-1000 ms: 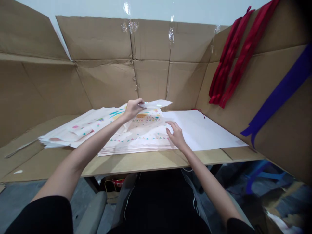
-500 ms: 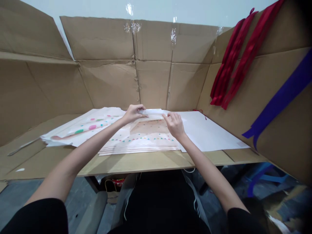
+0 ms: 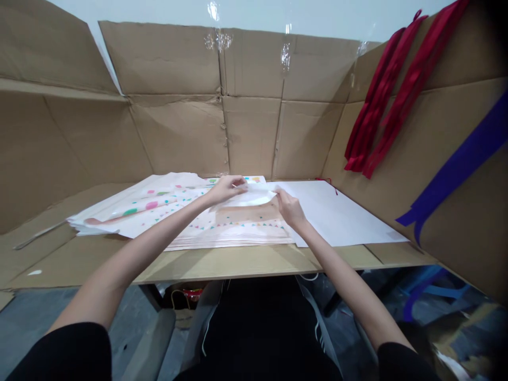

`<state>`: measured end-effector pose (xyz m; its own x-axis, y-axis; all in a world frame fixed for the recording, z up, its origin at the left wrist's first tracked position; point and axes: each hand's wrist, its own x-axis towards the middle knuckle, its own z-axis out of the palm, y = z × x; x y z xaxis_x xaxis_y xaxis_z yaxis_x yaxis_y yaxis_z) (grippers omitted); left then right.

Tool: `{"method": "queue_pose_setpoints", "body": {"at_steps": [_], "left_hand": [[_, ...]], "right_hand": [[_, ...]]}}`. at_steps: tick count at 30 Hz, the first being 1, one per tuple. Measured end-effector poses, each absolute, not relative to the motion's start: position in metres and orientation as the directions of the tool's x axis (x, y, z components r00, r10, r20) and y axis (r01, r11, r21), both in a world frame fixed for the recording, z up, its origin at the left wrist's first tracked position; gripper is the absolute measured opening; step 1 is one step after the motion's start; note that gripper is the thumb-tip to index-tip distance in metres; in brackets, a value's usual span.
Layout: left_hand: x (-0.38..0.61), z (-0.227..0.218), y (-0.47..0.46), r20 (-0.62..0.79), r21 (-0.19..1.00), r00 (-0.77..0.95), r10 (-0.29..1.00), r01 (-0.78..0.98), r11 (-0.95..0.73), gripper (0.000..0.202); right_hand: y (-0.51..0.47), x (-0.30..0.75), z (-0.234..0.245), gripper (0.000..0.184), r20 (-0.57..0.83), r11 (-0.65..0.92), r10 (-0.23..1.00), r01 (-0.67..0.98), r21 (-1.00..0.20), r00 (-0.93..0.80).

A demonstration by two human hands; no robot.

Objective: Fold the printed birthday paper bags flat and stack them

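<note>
Between my two hands a sheet of paper (image 3: 256,197) is lifted at its far edge, its white underside curling toward me. My left hand (image 3: 228,189) pinches it at the left. At the right, my right hand (image 3: 291,206) grips the edge between thumb and fingers. Below lies a stack of printed paper sheets (image 3: 230,239) with small coloured triangles and dots. To the left is a pile of loosely folded printed sheets (image 3: 151,206) with pink and green spots. A plain white sheet (image 3: 337,217) lies to the right of the stack.
Cardboard panels (image 3: 178,127) wall the table (image 3: 238,267) at the back and sides. Red zipper-like strips (image 3: 381,111) and a purple strip (image 3: 448,174) hang on the right panel. A small white scrap (image 3: 35,272) lies at the front left.
Both hands have shifted slightly to the right and down, toward me. The sheet's held edge has come nearer, showing more of its white underside.
</note>
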<state>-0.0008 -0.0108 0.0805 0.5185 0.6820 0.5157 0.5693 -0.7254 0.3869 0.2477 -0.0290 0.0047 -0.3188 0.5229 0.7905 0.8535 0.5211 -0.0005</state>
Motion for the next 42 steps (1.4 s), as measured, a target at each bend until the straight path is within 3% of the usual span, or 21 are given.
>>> {"method": "queue_pose_setpoints", "body": {"at_steps": [2, 4, 7, 9, 12, 15, 17, 20, 23, 25, 30, 35, 39, 42], "left_hand": [[0.013, 0.074, -0.021, 0.454, 0.273, 0.566, 0.688, 0.646, -0.713, 0.023], [0.028, 0.065, -0.034, 0.37, 0.144, 0.605, 0.705, 0.712, -0.687, 0.045], [0.05, 0.051, -0.053, 0.148, 0.068, 0.618, 0.772, 0.773, -0.631, 0.08], [0.059, 0.044, -0.059, 0.043, 0.04, 0.581, 0.813, 0.812, -0.582, 0.086], [0.063, 0.045, -0.055, 0.06, 0.003, 0.565, 0.823, 0.824, -0.566, 0.075], [0.055, 0.053, -0.046, 0.103, -0.058, 0.436, 0.894, 0.9, -0.432, 0.057], [0.045, 0.058, -0.039, 0.12, -0.105, 0.33, 0.936, 0.942, -0.318, 0.051], [0.024, 0.06, -0.029, 0.051, -0.139, 0.26, 0.964, 0.958, -0.251, 0.048], [0.0, 0.057, -0.015, -0.139, -0.13, 0.251, 0.958, 0.954, -0.269, 0.048], [-0.016, 0.056, -0.008, -0.193, -0.113, 0.248, 0.949, 0.955, -0.273, 0.052], [-0.04, 0.058, -0.01, -0.075, -0.025, 0.249, 0.966, 0.968, -0.251, 0.054], [-0.022, 0.057, -0.03, 0.164, 0.091, 0.589, 0.791, 0.79, -0.607, 0.04], [0.004, 0.048, -0.039, 0.302, 0.109, 0.669, 0.679, 0.683, -0.722, 0.04], [0.016, 0.043, -0.039, 0.36, 0.101, 0.668, 0.652, 0.667, -0.739, 0.031]], "right_hand": [[-0.023, 0.256, 0.0, 0.036, 0.807, 0.435, 0.565, 0.893, -0.117, -0.17], [-0.021, 0.266, 0.0, 0.037, 0.84, 0.364, 0.541, 0.912, -0.187, -0.044], [-0.026, 0.285, 0.004, 0.037, 0.913, 0.307, 0.402, 0.929, -0.206, 0.07], [-0.033, 0.299, 0.007, 0.035, 0.953, 0.29, 0.296, 0.944, -0.159, 0.069], [-0.042, 0.317, 0.005, 0.028, 0.967, 0.307, 0.234, 0.951, 0.022, -0.098], [-0.045, 0.322, -0.01, 0.025, 0.896, 0.389, 0.292, 0.897, 0.209, -0.335], [-0.045, 0.316, -0.025, 0.024, 0.818, 0.469, 0.35, 0.841, 0.269, -0.457], [-0.042, 0.295, -0.044, 0.022, 0.677, 0.594, 0.455, 0.763, 0.254, -0.579], [-0.039, 0.268, -0.05, 0.027, 0.594, 0.651, 0.547, 0.746, 0.142, -0.59], [-0.037, 0.252, -0.047, 0.03, 0.574, 0.675, 0.573, 0.734, 0.074, -0.585], [-0.028, 0.227, -0.031, 0.023, 0.546, 0.698, 0.635, 0.709, -0.102, -0.547], [-0.024, 0.21, -0.01, 0.011, 0.481, 0.558, 0.795, 0.759, -0.337, -0.371], [-0.026, 0.204, 0.004, 0.006, 0.442, 0.51, 0.832, 0.777, -0.369, -0.336], [-0.025, 0.202, 0.01, 0.013, 0.411, 0.516, 0.833, 0.789, -0.333, -0.371]]}}
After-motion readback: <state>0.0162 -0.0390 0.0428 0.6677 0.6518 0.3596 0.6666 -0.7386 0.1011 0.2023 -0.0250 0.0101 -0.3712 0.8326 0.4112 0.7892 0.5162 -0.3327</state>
